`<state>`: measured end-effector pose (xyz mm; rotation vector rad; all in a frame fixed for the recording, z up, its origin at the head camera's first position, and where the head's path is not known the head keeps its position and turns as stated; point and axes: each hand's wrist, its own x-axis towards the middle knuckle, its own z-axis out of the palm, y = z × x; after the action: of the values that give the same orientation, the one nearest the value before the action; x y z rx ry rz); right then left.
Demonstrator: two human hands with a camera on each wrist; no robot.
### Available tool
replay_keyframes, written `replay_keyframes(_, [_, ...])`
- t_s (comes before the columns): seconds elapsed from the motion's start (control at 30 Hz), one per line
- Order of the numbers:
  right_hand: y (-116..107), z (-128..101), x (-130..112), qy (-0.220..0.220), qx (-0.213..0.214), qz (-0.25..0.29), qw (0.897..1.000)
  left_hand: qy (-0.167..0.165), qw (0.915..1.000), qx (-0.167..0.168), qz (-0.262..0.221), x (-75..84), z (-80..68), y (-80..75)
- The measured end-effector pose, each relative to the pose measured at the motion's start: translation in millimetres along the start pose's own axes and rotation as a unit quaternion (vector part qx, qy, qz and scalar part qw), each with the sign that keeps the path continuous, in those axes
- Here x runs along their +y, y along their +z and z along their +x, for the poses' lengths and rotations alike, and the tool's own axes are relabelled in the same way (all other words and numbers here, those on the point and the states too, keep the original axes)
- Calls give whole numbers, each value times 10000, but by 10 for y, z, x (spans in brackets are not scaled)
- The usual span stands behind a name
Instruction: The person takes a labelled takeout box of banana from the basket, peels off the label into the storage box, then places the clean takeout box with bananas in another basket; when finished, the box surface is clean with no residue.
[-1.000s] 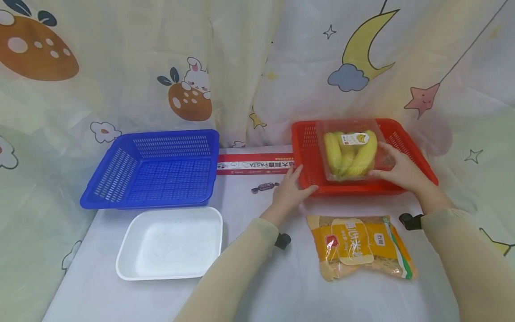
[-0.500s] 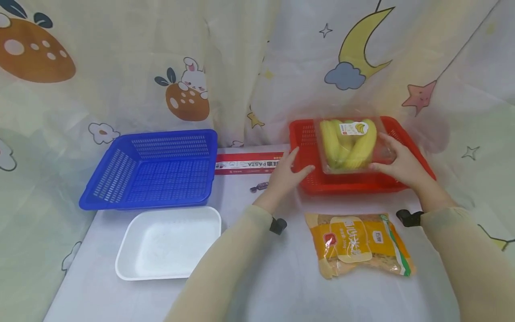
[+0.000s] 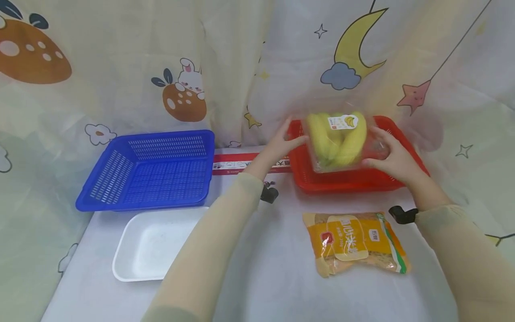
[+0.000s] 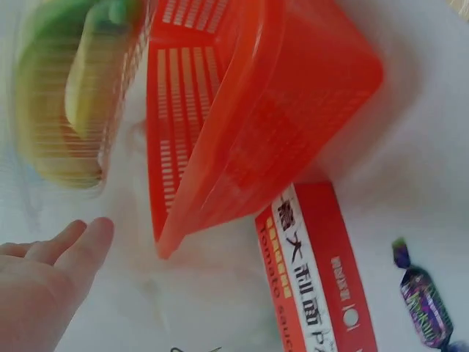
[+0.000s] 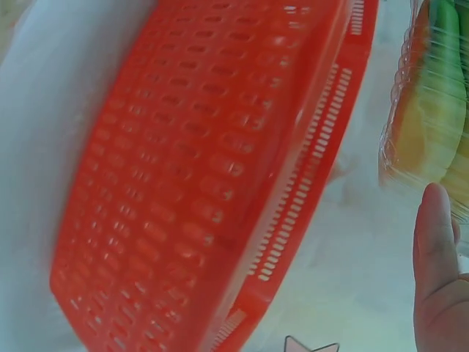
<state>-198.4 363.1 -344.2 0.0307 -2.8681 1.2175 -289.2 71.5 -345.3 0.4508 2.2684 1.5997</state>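
Note:
A clear plastic box of yellow bananas [image 3: 337, 141] hangs tilted just above the red basket [image 3: 354, 181]. My right hand [image 3: 388, 156] holds the box by its right side, with the thumb [image 5: 434, 242] near the box's front edge. Fingers straight, my left hand [image 3: 283, 143] reaches toward the box's left side. In the left wrist view the left hand's fingers [image 4: 69, 249] stand a little apart from the banana box [image 4: 62, 103]. The red basket [image 4: 242, 110] holds nothing that I can see.
A blue basket [image 3: 153, 170] stands at the left, with a white tray [image 3: 146, 243] in front of it. A yellow food packet [image 3: 354, 241] lies near the front right. A red pasta box [image 3: 237, 163] and a wrapped candy [image 4: 421, 301] lie between the baskets. Printed curtains hang behind.
The banana box has risen out of the red basket and shifted left in my right hand. My left hand left the basket's rim and rose toward the box's left side.

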Motion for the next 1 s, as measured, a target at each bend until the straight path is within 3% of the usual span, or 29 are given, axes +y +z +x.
replay_keyframes(0.17, [20, -48, -55, -171, -27, 71, 9998, -20, 10000, -48, 71, 45, 92, -49])
replay_keyframes(0.43, [51, -82, -163, -927, 21, 347, 9951, 133, 9986, 254, -436, 215, 198, -243])
replay_keyframes(0.63, [65, -87, -214, -974, -45, 329, 9947, 293, 9968, 216, -708, 319, 261, -408])
replay_keyframes(0.8, [95, -87, -226, -1015, -172, 207, 9945, 146, 9996, 70, -240, 310, 251, -457])
replay_keyframes(1.0, [142, -64, -182, -1081, -239, 200, 9937, 90, 9993, 140, 332, 230, 238, -484])
